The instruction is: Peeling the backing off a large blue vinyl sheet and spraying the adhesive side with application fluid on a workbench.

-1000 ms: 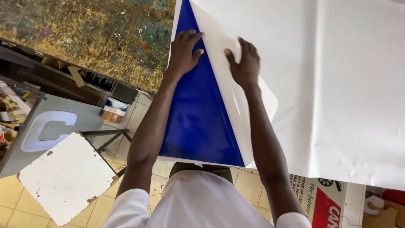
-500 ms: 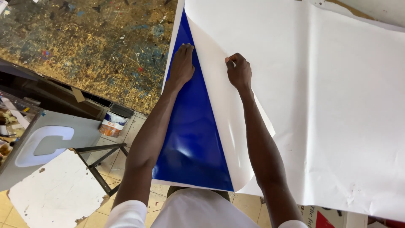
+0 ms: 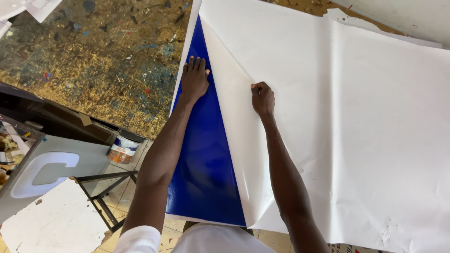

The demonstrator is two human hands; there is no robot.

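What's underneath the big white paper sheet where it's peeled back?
Where the large white paper sheet is folded back, a glossy blue triangular film shows, with the left hand flat on it. The right hand grips the paper's folded edge. Whatever lies beneath the rest is covered.

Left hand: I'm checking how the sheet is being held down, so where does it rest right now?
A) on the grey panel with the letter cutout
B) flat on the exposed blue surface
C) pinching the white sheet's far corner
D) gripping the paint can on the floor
B: the left hand lies palm-down, fingers spread, on the blue surface, while the right hand presses the white sheet beside it.
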